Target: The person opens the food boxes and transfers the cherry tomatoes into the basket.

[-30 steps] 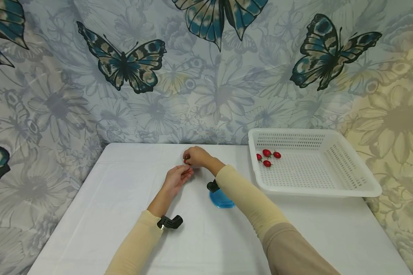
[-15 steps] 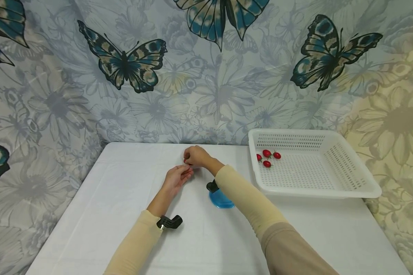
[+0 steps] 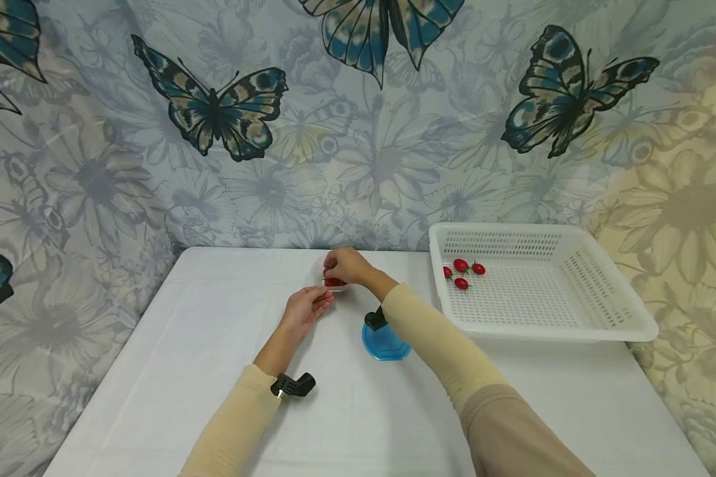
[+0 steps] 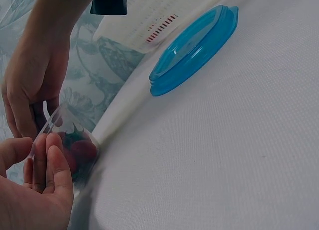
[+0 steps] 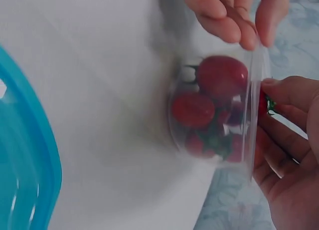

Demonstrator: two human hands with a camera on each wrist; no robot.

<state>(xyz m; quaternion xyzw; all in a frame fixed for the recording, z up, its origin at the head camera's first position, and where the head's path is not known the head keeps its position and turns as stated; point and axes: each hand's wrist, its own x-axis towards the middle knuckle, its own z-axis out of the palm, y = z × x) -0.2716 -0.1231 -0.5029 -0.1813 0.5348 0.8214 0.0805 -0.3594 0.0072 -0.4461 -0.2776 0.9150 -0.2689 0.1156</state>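
Observation:
A small clear plastic tub (image 5: 252, 140) stands near the table's far edge with several red cherry tomatoes (image 5: 193, 110) inside, some with green stems. My left hand (image 3: 301, 311) pinches the tub's rim between thumb and fingertips, also plain in the left wrist view. Over the opening, my right hand (image 3: 347, 265) reaches down with bent fingers. In the right wrist view its thumb presses against one cherry tomato (image 5: 263, 103) at the rim, green stem showing; the other fingers are partly hidden behind the tub's edge.
A blue lid (image 3: 384, 341) lies on the white table (image 3: 215, 331), partly under the right forearm. To the right, a white perforated basket (image 3: 608, 318) holds several more cherry tomatoes (image 3: 461, 283) in its left part. A butterfly-print cloth (image 3: 388, 165) hangs behind the table.
My right hand has shifted slightly right and up, so the tub's red tomatoes now show below its fingers. My left hand has stayed at the rim.

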